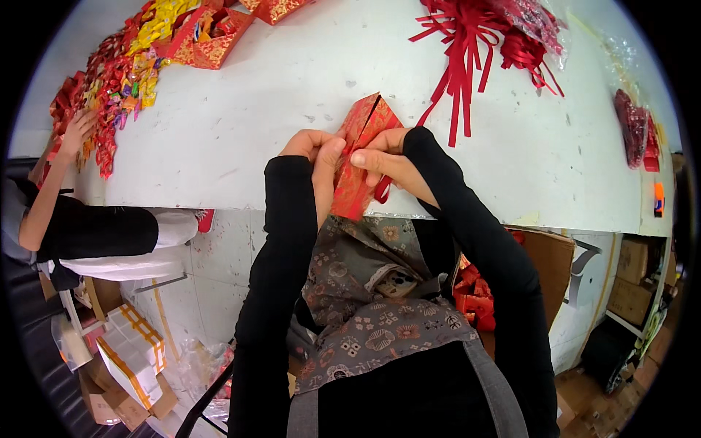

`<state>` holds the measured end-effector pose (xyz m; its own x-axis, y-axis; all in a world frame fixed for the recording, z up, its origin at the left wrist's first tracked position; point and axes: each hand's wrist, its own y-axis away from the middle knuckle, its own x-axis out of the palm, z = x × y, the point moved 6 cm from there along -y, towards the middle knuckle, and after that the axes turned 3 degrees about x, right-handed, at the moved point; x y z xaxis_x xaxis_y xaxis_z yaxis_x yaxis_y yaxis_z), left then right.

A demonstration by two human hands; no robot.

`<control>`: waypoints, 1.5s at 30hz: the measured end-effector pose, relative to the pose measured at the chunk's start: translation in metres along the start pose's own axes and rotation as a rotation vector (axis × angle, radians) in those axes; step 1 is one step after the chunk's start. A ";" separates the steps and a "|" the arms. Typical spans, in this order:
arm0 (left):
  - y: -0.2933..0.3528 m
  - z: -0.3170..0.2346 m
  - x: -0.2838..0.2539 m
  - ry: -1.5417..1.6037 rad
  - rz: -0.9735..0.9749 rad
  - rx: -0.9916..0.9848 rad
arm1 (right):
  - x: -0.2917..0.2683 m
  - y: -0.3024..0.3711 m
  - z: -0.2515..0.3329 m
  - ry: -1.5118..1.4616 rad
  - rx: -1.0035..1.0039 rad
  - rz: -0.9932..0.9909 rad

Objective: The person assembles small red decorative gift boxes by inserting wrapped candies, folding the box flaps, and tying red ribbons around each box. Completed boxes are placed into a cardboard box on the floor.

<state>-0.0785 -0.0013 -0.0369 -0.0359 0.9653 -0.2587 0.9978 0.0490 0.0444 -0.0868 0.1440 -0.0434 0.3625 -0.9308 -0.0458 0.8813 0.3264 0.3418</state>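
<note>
A red paper gift box [353, 196] with a gold pattern stands at the table's near edge, between my hands. Its top narrows to a ridge with a dark gap along it. Red ribbon [382, 190] crosses the middle of the box, and a loop of it hangs below my right hand. My left hand [318, 155] is closed at the box's left side, thumb and forefinger pinched at the ribbon. From the right, my right hand [388, 159] pinches the ribbon too, its thumb pointing left. The fingers hide most of the knot area.
Red ribbons [464, 66] lie in a bundle at the far right. Wrapped sweets [120, 87] heap at the far left beside an open patterned box [208, 40]. Another person's hand [79, 130] reaches into the heap. A carton [548, 266] with red packets stands below the table, right of my lap.
</note>
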 end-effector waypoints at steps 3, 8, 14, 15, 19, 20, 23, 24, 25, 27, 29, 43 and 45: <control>0.000 0.000 -0.007 0.091 -0.025 -0.051 | -0.015 0.011 0.003 -0.022 -0.027 -0.027; -0.004 -0.028 -0.075 0.302 -0.246 0.225 | -0.064 0.067 0.017 -0.060 -0.154 0.041; 0.001 -0.138 -0.097 -0.074 -0.377 0.521 | -0.061 0.083 0.062 -0.440 -0.493 0.333; 0.003 -0.148 -0.096 -0.134 -0.357 0.531 | -0.046 0.079 0.073 -0.189 -0.548 0.249; 0.003 -0.168 -0.096 -0.515 -0.355 0.645 | 0.004 0.064 0.111 0.769 -1.009 -0.245; 0.005 -0.171 -0.099 -0.557 -0.364 0.622 | 0.008 0.057 0.111 0.631 -1.008 -0.262; -0.003 -0.177 -0.117 -0.604 -0.422 0.668 | 0.008 0.037 0.100 0.273 -0.929 -0.147; -0.005 -0.179 -0.114 -0.636 -0.376 0.680 | 0.011 0.032 0.098 0.179 -0.945 -0.098; -0.007 -0.178 -0.102 -0.544 -0.255 0.693 | 0.014 0.025 0.096 0.089 -0.951 -0.045; -0.012 -0.176 -0.072 -0.285 0.019 0.707 | 0.026 0.017 0.100 0.065 -0.918 0.055; -0.004 -0.178 -0.057 -0.350 0.117 0.749 | 0.041 0.011 0.106 0.065 -0.878 0.080; -0.003 -0.077 -0.021 0.083 0.252 0.255 | 0.001 0.041 0.116 0.348 -0.990 -0.357; -0.024 -0.056 -0.019 0.394 0.517 0.237 | -0.011 0.039 0.095 -0.022 -0.745 -0.349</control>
<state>-0.1049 -0.0064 0.0214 0.4750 0.8730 0.1106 0.8758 -0.4567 -0.1564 -0.0855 0.1517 0.0592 0.0308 -0.9994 -0.0135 0.9150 0.0336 -0.4020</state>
